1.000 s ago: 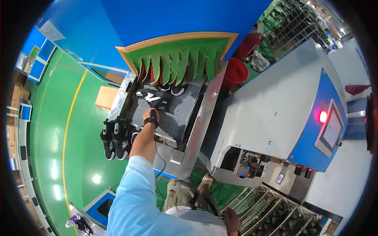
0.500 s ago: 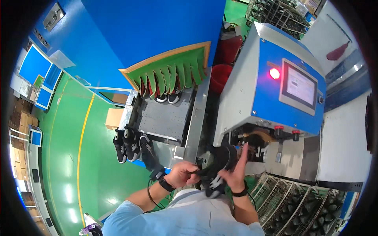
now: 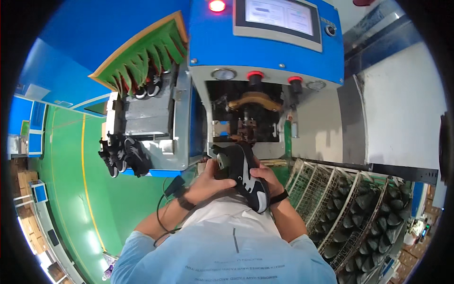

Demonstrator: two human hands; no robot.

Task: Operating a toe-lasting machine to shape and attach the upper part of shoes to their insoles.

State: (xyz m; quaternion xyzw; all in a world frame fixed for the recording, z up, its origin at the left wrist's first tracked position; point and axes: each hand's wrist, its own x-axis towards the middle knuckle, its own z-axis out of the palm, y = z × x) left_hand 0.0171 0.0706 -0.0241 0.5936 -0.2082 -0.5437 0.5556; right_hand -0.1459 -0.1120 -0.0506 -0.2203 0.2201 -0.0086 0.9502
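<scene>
A black shoe (image 3: 249, 182) with a pale side mark and a grey-white toe is held in front of my body, its toe pointing toward me. My left hand (image 3: 210, 179) grips it from the left near the heel, thumb laid along its side. On the other side my right hand (image 3: 267, 176) is closed round the middle of the shoe. A greenish insert, perhaps a last, shows in the shoe's opening. Just beyond the shoe is the open bay of a blue and grey machine (image 3: 267, 47), with a brown curved pad (image 3: 255, 100) and metal clamps inside.
Several black shoes (image 3: 124, 156) stand at the near end of a grey conveyor (image 3: 147, 116) on the left. More shoes show under a green strip curtain (image 3: 137, 61). A wire rack (image 3: 314, 203) holding many dark lasts stands at right. A red lamp (image 3: 217, 5) glows beside the screen.
My view has swung right, so the machine now lies straight ahead. The shoe has turned in my hands, showing its side and toe, and both hands have shifted their grip on it.
</scene>
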